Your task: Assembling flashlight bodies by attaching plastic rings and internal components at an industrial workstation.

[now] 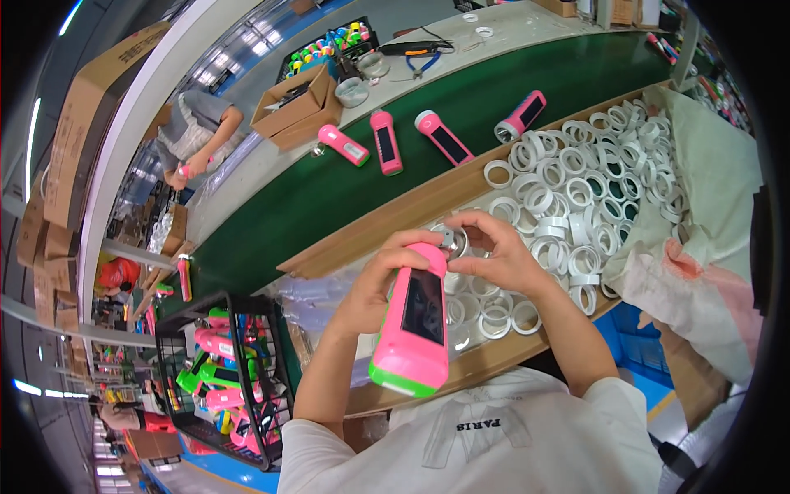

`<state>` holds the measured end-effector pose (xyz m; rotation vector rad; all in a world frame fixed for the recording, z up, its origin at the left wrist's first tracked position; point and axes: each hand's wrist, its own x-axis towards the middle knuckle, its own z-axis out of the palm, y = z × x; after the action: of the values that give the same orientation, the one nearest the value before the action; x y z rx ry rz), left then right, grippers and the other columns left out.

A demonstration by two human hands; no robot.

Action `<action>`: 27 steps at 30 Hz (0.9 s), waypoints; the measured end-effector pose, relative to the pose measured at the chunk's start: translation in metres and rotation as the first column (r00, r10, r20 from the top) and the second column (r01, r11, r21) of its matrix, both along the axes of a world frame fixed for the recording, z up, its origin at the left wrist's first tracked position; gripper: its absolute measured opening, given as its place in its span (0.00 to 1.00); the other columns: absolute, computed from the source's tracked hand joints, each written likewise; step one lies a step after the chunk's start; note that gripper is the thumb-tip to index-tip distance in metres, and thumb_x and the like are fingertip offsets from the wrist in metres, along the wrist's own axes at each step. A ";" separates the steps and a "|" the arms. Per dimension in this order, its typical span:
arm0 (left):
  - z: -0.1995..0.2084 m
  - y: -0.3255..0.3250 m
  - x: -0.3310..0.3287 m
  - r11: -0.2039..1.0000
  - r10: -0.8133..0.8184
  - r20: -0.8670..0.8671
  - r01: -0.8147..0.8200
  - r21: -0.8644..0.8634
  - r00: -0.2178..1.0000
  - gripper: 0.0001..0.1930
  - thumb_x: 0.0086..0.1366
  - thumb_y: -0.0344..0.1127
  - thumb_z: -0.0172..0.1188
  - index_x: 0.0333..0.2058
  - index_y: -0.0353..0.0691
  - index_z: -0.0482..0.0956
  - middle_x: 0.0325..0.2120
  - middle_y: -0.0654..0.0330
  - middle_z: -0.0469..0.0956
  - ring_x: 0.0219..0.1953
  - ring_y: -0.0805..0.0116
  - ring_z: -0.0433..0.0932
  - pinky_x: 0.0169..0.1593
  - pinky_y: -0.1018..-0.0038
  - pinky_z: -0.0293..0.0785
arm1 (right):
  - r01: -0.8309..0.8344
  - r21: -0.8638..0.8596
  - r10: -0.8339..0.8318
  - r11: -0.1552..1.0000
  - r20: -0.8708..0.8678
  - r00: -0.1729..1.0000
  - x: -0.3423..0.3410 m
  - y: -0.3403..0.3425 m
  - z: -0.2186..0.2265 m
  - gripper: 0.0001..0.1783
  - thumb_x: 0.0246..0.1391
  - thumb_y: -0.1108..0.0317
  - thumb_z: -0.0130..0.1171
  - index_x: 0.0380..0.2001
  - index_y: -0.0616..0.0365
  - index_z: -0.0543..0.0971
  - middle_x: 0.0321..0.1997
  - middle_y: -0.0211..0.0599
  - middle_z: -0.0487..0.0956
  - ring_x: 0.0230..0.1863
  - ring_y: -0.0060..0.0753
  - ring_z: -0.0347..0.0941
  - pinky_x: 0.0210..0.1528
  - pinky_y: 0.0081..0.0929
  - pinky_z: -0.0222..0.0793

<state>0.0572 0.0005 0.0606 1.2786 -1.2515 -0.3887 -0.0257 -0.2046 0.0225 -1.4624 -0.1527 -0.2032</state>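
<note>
My left hand [372,284] is wrapped round a pink flashlight [397,333] with a green end and a dark panel along its side. The flashlight tilts, its green end towards my body and its head pointing away. At that head, my right hand [498,251] curls its thumb and fingers about a shiny silver round part [450,240]. My fingers partly cover this part, so whether it is seated in the head I cannot tell. Under and beyond my hands, many white rings [578,193] lie heaped in a long cardboard tray [387,216].
Several pink flashlights [386,142] lie on the green conveyor belt [255,235] beyond the tray. A black crate [284,362] of pink and green flashlights stands at left. An open cardboard box [296,103] and blue-handled pliers [423,65] rest on the far ledge. Another person [202,132] works across the belt.
</note>
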 end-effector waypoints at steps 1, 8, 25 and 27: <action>-0.002 0.008 -0.001 0.999 -0.034 -0.046 0.032 -0.035 0.998 0.24 0.53 0.25 0.67 0.48 0.45 0.69 0.55 0.45 0.66 0.55 0.54 0.69 0.56 0.64 0.66 | -0.027 -0.066 0.030 0.997 0.040 0.999 -0.003 0.003 0.002 0.31 0.43 0.75 0.70 0.52 0.59 0.70 0.55 0.38 0.70 0.54 0.30 0.70 0.57 0.29 0.67; -0.011 0.029 -0.032 0.892 0.333 -0.477 -0.436 -0.122 0.814 0.36 0.46 0.45 0.75 0.52 0.42 0.68 0.52 0.58 0.69 0.54 0.65 0.69 0.56 0.68 0.67 | 0.185 -0.490 0.015 0.852 0.377 0.926 -0.017 0.032 0.025 0.27 0.42 0.64 0.72 0.45 0.60 0.73 0.43 0.42 0.76 0.44 0.40 0.75 0.48 0.29 0.72; -0.018 0.113 -0.079 0.993 0.108 -0.704 -0.108 0.046 0.702 0.46 0.46 0.40 0.74 0.62 0.39 0.59 0.50 0.51 0.73 0.38 0.57 0.79 0.33 0.65 0.78 | 0.157 -0.035 -0.149 0.987 0.162 0.975 -0.042 0.066 0.017 0.16 0.54 0.66 0.59 0.45 0.60 0.71 0.36 0.33 0.71 0.40 0.25 0.68 0.45 0.24 0.65; 0.001 0.114 -0.082 0.818 0.495 -0.459 -0.217 0.534 0.738 0.40 0.43 0.39 0.76 0.56 0.37 0.69 0.44 0.55 0.77 0.37 0.66 0.79 0.34 0.74 0.77 | 0.214 -0.321 -0.109 0.923 0.316 0.942 -0.048 0.070 0.026 0.18 0.48 0.62 0.63 0.42 0.58 0.74 0.36 0.35 0.72 0.38 0.33 0.70 0.43 0.29 0.67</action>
<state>-0.0244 0.1147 0.0618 1.5982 -0.3610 -0.7454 -0.0739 -0.1345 0.0483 -1.7991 -0.3211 -0.5550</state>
